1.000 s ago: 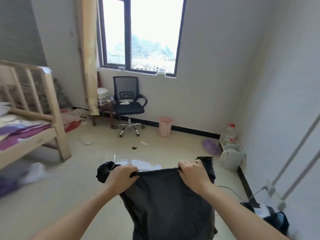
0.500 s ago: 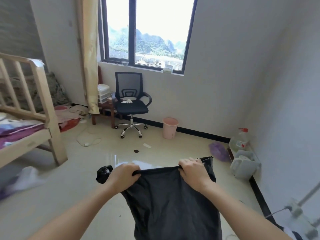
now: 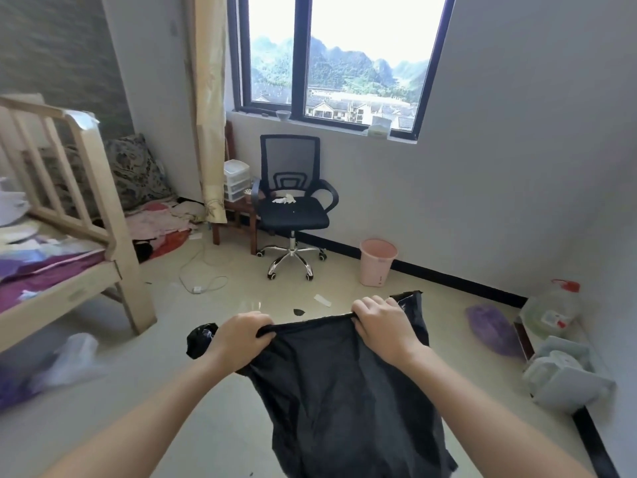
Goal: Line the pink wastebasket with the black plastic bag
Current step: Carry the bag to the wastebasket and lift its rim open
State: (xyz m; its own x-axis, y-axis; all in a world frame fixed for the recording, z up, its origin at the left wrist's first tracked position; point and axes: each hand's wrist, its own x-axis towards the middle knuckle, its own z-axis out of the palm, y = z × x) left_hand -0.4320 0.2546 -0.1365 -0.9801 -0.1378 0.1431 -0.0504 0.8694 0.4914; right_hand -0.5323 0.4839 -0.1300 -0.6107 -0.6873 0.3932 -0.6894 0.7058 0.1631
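Both hands hold the thin, matte black bag [image 3: 344, 391] by its top edge, left hand [image 3: 241, 339] and right hand [image 3: 382, 326] each in a closed grip, film hanging limp and creased. The round, tapered pink wastebasket [image 3: 377, 262] stands well apart on glossy floor [image 3: 224, 408], against the wall beside the mesh chair [image 3: 293, 205].

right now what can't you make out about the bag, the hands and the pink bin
Head view only:
- black bag: bottom cut off by the frame edge.
- left hand, right hand: fingertips hidden in the bag's top edge.
- pink wastebasket: inside hidden by its near wall.
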